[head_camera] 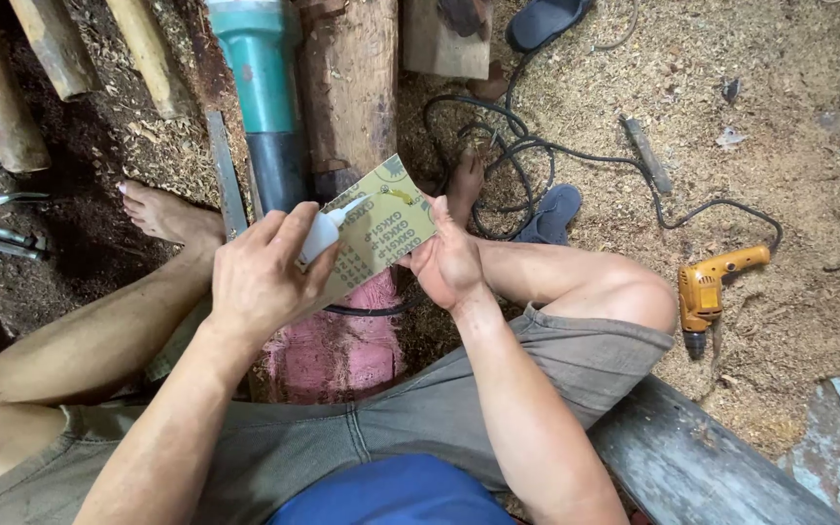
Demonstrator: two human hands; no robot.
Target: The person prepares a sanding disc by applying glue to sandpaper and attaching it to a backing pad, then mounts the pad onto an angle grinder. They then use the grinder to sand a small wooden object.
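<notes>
You have two hands at centre frame, one sandpaper sheet [381, 228], one glue bottle [326, 231], one orange drill [707, 289] right, two slippers upper centre.

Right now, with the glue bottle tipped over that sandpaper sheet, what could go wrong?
1. The right hand pinches the sandpaper sheet only at one edge, so it may flex under the nozzle.
2. Glue from the small white bottle in the left hand could drip onto the pink block or the bare legs below.

Drill [710, 292] right of sandpaper sheet [381, 228]
</notes>
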